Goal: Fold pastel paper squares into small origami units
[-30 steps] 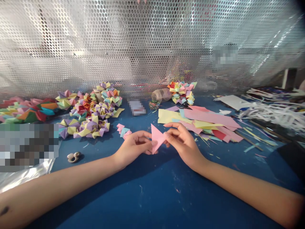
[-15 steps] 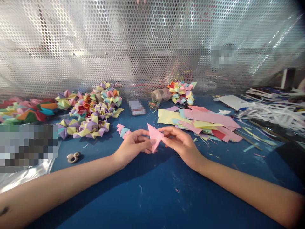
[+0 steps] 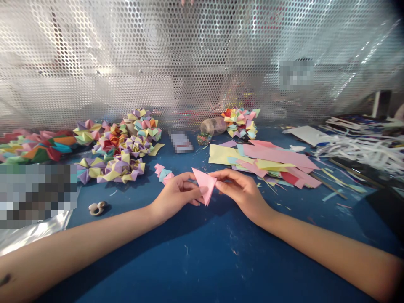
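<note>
Both my hands hold a small pink paper triangle (image 3: 205,183) just above the blue table (image 3: 202,256). My left hand (image 3: 176,194) pinches its left side with thumb and fingers. My right hand (image 3: 241,188) grips its right corner with the fingertips. The triangle's long point aims down toward me. A few small folded pink and blue pieces (image 3: 163,172) lie just left of my left hand.
Colourful folded paper stars (image 3: 121,147) are heaped at the back left, another cluster (image 3: 241,121) at the back centre. Loose paper strips (image 3: 268,162) lie right of my hands, white shreds (image 3: 362,149) farther right. A small ring (image 3: 97,207) sits at the left. A perforated metal screen (image 3: 195,63) closes the back.
The pink triangle has turned in my fingers, its upper tip tilting to the left and lower. Both hands stayed in nearly the same place.
</note>
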Available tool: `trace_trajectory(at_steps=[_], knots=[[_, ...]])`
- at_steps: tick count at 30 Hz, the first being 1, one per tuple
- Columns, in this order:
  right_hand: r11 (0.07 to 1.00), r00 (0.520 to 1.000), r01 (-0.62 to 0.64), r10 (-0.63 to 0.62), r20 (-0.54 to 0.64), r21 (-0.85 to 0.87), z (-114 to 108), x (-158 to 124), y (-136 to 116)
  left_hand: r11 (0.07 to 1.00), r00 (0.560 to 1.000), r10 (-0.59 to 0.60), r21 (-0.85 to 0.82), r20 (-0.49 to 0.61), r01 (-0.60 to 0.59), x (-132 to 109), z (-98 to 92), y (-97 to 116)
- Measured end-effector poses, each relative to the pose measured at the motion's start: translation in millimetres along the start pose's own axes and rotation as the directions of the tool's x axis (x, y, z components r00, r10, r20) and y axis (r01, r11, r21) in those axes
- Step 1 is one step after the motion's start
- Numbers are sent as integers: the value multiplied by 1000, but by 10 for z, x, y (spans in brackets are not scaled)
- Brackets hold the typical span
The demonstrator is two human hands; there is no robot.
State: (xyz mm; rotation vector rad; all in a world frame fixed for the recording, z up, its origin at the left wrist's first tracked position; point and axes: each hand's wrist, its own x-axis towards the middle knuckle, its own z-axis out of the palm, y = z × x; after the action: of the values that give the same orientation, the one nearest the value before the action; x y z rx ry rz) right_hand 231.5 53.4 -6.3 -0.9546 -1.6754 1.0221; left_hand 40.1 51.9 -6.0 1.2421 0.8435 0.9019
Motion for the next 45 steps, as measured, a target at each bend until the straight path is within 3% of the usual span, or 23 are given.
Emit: trace_trajectory(at_steps=[8,15,24,29,33,41,45], knots=[[999,998,-5,2,-60,-38,15,-2,-25,999,1000,-5,-33,-11,5,-20,15,30],[998,999,-48,49,-18,27,4,45,-70,988,999,29,-154,-25,-33,-19,-2,24],[981,997,-80,81,3,178,-22,55,19,997,996,24,-77,-81,-30,7,-6,-21],[961,988,-151,156,-1,230,-26,59,16,1000,999,11,-5,-32,-11,-5,15,-4],[958,989,-140,149,-16,251,-28,55,10,1000,999,-17,12,-38,17,-17,25,15],[998,987,-2,11,-157,57,-12,54,77,998,998,-16,-61,-60,13,16,-30,-14],[996,995,25,-32,-94,-80,-6,33,51,1000,999,5,-19,-42,-6,14,-27,-10]])
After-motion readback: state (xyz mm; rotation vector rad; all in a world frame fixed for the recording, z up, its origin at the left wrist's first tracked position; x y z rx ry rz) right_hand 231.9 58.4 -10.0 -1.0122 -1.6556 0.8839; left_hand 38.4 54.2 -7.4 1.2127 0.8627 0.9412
